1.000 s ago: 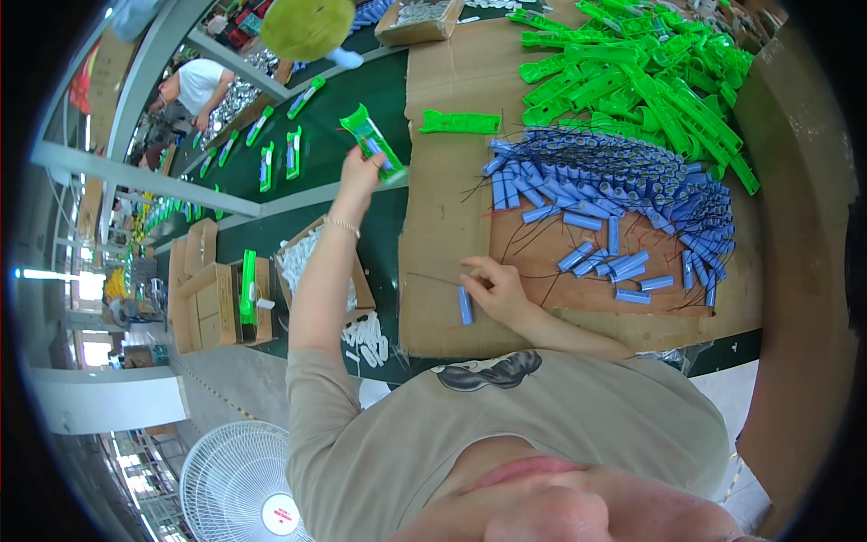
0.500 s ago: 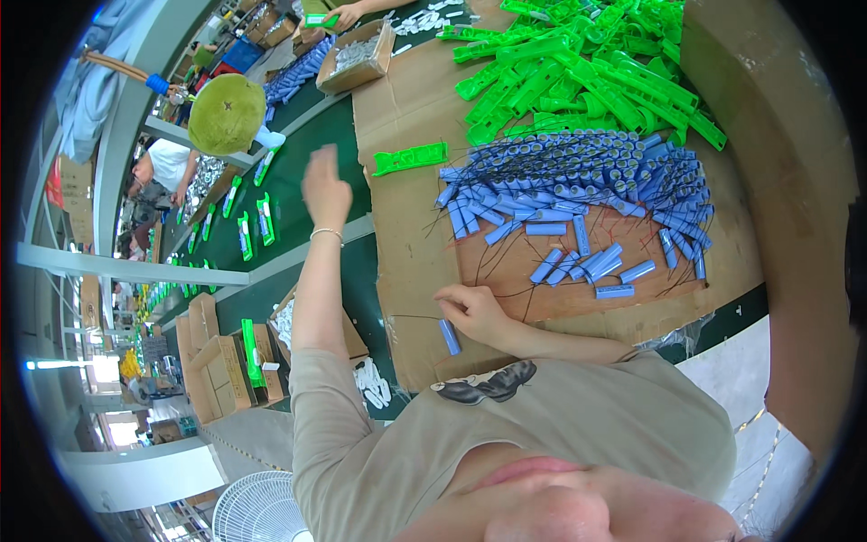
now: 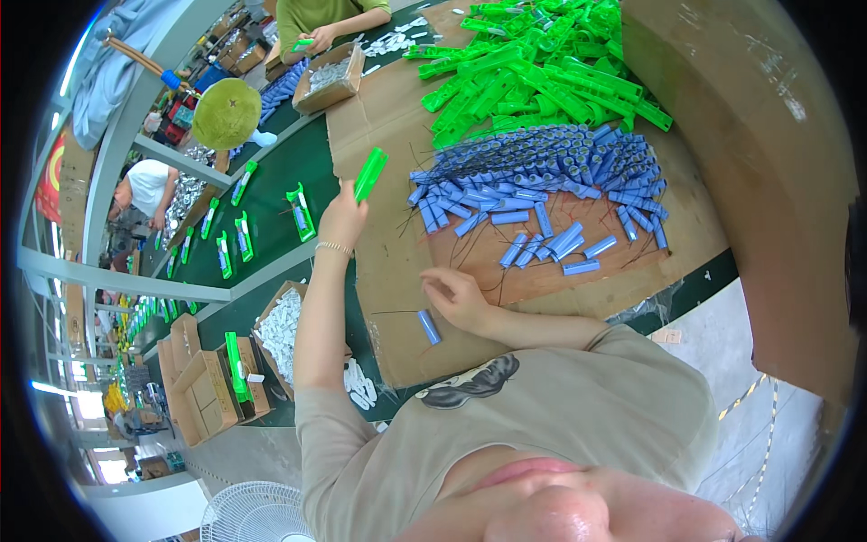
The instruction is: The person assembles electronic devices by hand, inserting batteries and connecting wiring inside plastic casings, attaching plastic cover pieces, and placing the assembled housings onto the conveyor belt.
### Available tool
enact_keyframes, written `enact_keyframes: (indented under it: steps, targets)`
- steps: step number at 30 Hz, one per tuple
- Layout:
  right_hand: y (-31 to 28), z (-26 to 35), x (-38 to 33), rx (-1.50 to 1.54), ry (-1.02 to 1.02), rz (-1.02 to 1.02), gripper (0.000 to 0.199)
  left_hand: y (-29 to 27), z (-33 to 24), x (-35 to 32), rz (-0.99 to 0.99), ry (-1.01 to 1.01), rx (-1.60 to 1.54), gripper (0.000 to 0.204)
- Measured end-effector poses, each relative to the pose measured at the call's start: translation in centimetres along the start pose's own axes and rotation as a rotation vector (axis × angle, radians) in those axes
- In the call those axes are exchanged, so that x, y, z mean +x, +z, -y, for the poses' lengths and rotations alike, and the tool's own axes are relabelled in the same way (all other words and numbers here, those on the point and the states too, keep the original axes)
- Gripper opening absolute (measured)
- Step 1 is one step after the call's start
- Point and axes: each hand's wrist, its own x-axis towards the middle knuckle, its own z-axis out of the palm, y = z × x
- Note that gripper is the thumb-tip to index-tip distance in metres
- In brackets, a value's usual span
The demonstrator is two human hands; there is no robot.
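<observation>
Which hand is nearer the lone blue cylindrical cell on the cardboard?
Right hand, just above-right of the blue cylindrical cell. Left hand is far up, holding a green plastic piece.

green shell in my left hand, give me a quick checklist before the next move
1. Left hand grips the green shell: ok.
2. Right hand on the cardboard sheet: ok.
3. A loose blue cell lies just beside the right hand: ok.
4. Blue cell pile stocked: ok.
5. Green shell pile stocked: ok.
6. Shell empty inside: cannot tell.
</observation>
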Motion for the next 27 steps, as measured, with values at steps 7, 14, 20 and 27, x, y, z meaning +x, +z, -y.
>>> enact_keyframes:
  steps: [7, 14, 20, 27]
  targets:
    - [-0.6, 4.4, 0.3, -0.753, -0.497, 0.127, 0.048, -8.2, -4.2, -14.6, 0.479, 0.161, -0.326, 0.039]
    - [-2.7, 5.1, 0.6, -0.579, -0.496, 0.703, 0.048, -6.2, -1.8, -20.2, 0.814, -0.104, -0.933, 0.038]
    - [-7.7, 8.3, 2.5, -0.647, -0.329, 0.935, 0.049, -3.4, -3.2, -21.7, 0.455, -0.23, -1.503, 0.049]
    - [-17.1, 10.0, 18.4, -0.874, -0.31, 0.063, 0.033, 6.8, -7.5, -23.5, -0.273, -0.135, -0.724, 0.063]
